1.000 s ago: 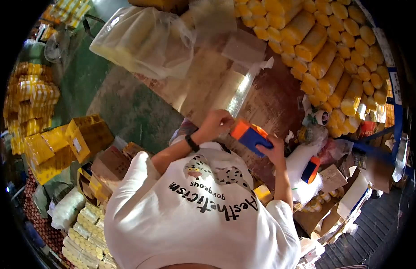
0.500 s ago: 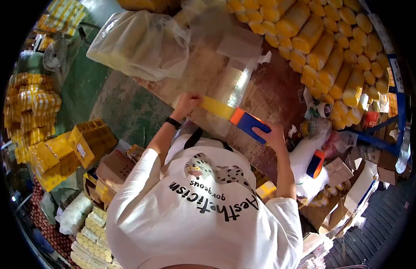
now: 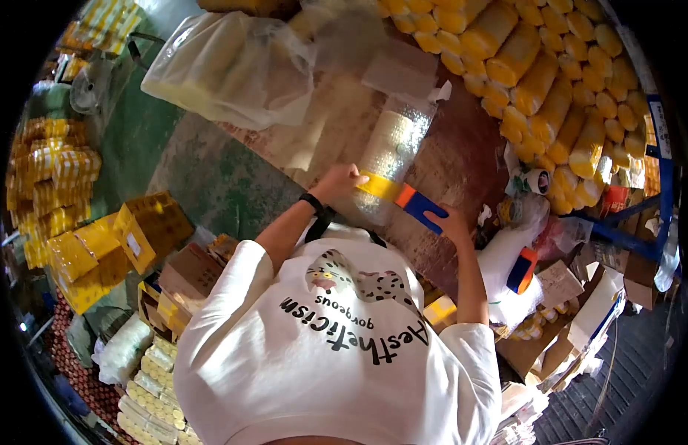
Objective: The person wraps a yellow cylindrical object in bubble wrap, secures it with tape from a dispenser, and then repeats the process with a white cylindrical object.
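A bubble-wrapped bundle [image 3: 388, 144] lies lengthwise on the brown table [image 3: 333, 141] in front of me. Across its near part runs a strip of yellow tape [image 3: 379, 185]. My left hand [image 3: 342, 182] pinches the strip's left end at the bundle's left side. At the other end, the strip leads into a blue and orange tape dispenser [image 3: 420, 210], which my right hand [image 3: 449, 225] grips by its blue body. The near end of the bundle sits close to my waist.
Yellow-wrapped rolls [image 3: 537, 89] are piled at the far right. A large clear plastic bag [image 3: 233, 74] lies at the far left. A second dispenser [image 3: 523, 270] rests on white wrap to my right. Yellow-taped boxes [image 3: 147, 233] stand left, and an open carton [image 3: 533, 352] at lower right.
My left hand has moved right and nearer, bringing the stretched tape down across the bundle. The span between hand and dispenser has shortened; the dispenser has shifted slightly right and nearer.
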`<act>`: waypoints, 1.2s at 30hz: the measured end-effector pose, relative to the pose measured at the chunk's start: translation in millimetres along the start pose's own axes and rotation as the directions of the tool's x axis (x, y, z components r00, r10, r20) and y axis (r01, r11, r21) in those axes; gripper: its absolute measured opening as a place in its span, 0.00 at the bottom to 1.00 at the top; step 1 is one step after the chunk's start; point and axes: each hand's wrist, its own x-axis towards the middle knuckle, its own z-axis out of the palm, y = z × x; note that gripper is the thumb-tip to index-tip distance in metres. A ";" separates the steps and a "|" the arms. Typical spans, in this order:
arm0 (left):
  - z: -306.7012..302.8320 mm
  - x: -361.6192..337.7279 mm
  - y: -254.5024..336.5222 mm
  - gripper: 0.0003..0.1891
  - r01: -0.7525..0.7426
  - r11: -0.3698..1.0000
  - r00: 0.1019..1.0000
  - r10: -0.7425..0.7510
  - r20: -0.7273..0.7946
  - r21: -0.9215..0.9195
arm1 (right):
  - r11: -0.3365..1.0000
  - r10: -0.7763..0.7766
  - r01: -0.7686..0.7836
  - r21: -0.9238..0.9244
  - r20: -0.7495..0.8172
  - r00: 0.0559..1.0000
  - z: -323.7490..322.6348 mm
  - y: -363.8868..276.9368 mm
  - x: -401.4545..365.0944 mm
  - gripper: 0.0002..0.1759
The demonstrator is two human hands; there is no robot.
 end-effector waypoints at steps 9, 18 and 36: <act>-12.4 -27.6 -0.8 0.15 -0.127 0.868 0.870 0.330 -0.366 0.480 | 0.978 0.040 -0.041 -0.206 -0.009 0.999 14.5 -28.9 11.9 0.30; -23.3 -75.9 10.7 0.42 -0.144 0.975 0.970 0.173 -0.169 0.171 | 0.990 -0.089 0.077 -0.116 -0.104 0.991 46.6 -121.2 29.5 0.33; -15.5 -25.2 -25.7 0.55 0.062 0.921 0.907 0.109 -0.406 0.386 | 0.985 0.060 -0.049 0.167 -0.065 0.996 61.5 -80.0 20.5 0.29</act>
